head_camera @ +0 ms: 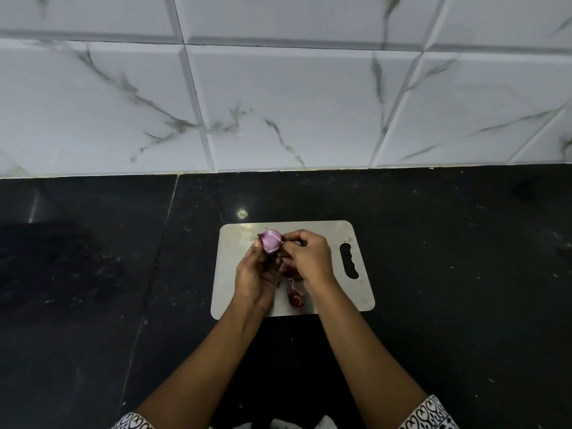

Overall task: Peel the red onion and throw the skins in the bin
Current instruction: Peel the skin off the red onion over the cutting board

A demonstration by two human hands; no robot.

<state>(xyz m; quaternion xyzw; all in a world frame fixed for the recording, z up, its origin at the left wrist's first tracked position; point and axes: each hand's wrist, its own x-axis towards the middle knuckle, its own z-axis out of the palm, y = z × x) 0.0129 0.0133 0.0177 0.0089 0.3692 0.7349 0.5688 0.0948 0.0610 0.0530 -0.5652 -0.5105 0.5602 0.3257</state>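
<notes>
head | onion (271,240) in both hands | skins (295,297) on board (346,289)

Looking like a home kitchen: dark stone counter (433,243) running along a wall of white marble-look tiles (278,103), w/ a metal cutting board (340,292) lying on it and red onion skins (295,297) sitting on the board.

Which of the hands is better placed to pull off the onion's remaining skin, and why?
Right. The left hand cradles the onion above the board, while the right hand already pinches at its side.
</notes>
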